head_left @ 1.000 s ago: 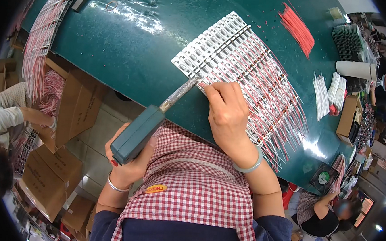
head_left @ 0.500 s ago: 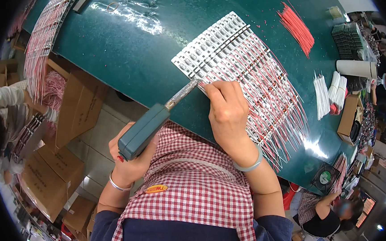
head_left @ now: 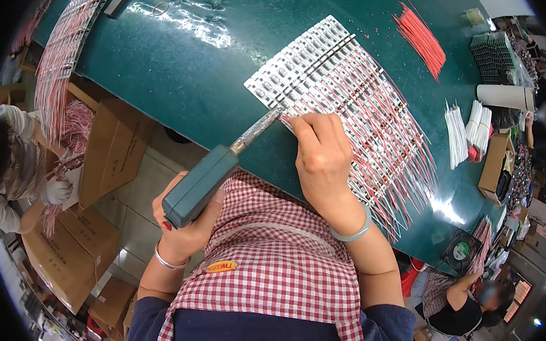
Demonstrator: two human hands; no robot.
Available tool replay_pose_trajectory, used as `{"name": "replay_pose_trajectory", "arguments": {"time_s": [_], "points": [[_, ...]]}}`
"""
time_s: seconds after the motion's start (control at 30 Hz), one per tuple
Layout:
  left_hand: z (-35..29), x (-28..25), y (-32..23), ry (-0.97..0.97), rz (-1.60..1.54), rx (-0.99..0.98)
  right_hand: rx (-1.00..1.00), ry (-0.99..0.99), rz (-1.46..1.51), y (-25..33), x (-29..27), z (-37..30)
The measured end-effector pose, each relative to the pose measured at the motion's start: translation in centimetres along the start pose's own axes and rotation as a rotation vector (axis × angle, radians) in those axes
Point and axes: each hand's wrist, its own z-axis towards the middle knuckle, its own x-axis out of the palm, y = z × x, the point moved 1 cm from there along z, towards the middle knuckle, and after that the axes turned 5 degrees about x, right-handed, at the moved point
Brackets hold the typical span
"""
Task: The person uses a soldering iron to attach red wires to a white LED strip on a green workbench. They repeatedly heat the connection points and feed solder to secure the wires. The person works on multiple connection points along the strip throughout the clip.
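My left hand (head_left: pixel 188 231) is closed around the handle of a dark green soldering gun (head_left: pixel 201 186). Its metal barrel slants up and right, with the tip at the near edge of a panel of small white circuit boards (head_left: pixel 303 62). Just right of that tip, my right hand (head_left: pixel 323 164) has thumb and forefinger pinched together at the end of a thin red wire (head_left: pixel 287 116), mostly covered by the fingers. Rows of red and white wires (head_left: pixel 407 148) trail from the boards toward the right, partly beneath my right hand.
Loose red wires (head_left: pixel 419 41) and white wire bundles (head_left: pixel 456 136) lie on the green table (head_left: pixel 165 80). Another wired panel (head_left: pixel 80 30) hangs over its left edge. Cardboard boxes (head_left: pixel 71 251) stand at the left, beside a co-worker's gloved hand (head_left: pixel 56 190). A small fan (head_left: pixel 460 250) is at right.
The soldering gun and my left hand have shifted slightly left. My right hand stays nearly where it was. At left, the co-worker's gloved hands have come into view holding wires beside the box.
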Motion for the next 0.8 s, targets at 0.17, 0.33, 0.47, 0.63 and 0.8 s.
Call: {"name": "replay_pose_trajectory", "arguments": {"time_s": [0.17,0.33,0.47,0.63,0.8], "points": [[-0.14,-0.11,-0.03,-0.015,-0.024,-0.053,-0.001,0.003,-0.011,0.05,-0.09,0.01],[-0.21,-0.07,0.18,-0.035,-0.019,-0.031,0.002,0.003,-0.015,0.17,-0.12,0.04],[-0.35,0.02,0.39,-0.034,-0.080,-0.072,-0.004,-0.010,-0.018,0.21,-0.01,0.03],[-0.21,0.53,0.38,-0.037,-0.116,-0.079,0.002,-0.010,-0.021,0.26,0.09,-0.04],[-0.38,0.40,0.15,-0.029,-0.081,-0.085,0.006,-0.018,-0.017,0.07,0.10,-0.19]]}}
